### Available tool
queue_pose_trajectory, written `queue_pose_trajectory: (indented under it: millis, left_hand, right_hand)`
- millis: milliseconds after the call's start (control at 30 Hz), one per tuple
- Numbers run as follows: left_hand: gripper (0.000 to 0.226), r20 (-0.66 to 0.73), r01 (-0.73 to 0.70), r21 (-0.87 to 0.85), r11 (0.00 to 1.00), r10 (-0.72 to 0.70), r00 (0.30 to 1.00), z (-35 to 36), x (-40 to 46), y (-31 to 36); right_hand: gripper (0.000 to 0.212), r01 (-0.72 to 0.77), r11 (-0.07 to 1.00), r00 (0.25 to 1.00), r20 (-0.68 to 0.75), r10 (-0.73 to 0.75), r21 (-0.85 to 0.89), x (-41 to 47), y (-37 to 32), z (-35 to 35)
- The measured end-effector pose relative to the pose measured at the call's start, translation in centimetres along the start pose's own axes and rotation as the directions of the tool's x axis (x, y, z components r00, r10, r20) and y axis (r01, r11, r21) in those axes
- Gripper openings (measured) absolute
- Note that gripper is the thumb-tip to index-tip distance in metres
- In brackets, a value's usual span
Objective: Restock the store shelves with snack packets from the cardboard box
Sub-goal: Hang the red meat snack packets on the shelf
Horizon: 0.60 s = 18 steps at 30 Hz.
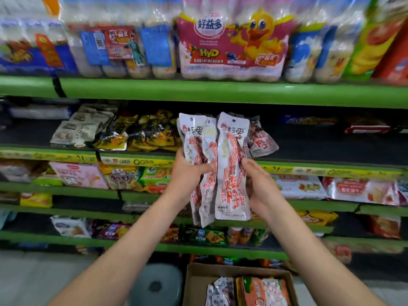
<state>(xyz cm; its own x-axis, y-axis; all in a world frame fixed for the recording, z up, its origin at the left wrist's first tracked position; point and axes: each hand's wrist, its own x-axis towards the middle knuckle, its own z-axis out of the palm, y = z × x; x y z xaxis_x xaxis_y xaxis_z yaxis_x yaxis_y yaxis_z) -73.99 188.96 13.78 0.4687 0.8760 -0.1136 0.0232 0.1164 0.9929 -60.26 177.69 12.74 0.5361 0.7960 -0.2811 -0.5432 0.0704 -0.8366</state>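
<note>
Snack packets (231, 168), perhaps three overlapping, hide both hands' fingertips.

Small grocery / convenience shop, snack aisle. Tiered green-edged shelves (198, 91) run across the whole view, stacked w/ packaged goods: multipacks of yogurt drink bottles (231, 47) up top, flat vacuum snack packets (136, 133) on the level below, biscuit & candy bags (79, 175) lower down. Yellow price-label strip (136, 161) along one shelf edge. Open cardboard box (238, 283) of more packets on the floor in front, next to a grey plastic stool (156, 283). Retail packaging everywhere, Chinese print.
</note>
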Motion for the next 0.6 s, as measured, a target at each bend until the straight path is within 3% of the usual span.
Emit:
queue_pose_trajectory:
  millis: [133,233,600]
  left_hand:
    - [0.073,0.005,-0.040,0.027,0.999,0.040,0.999,1.8,-0.5,0.5]
    - [0.072,0.020,-0.084,0.047,0.995,0.083,0.996,2.9,-0.5,0.9]
    - [0.059,0.158,-0.145,0.024,0.989,0.140,0.978,4.7,0.0,1.4]
  right_hand:
    - [0.012,0.017,1.000,0.999,0.033,-0.018,0.011,-0.4,-1.1,-1.5]
    - [0.019,0.034,0.999,0.998,0.046,-0.035,0.017,-0.7,-1.6,-2.3]
    - [0.015,0.082,0.995,0.997,-0.008,-0.081,0.062,-0.9,-1.6,-4.0]
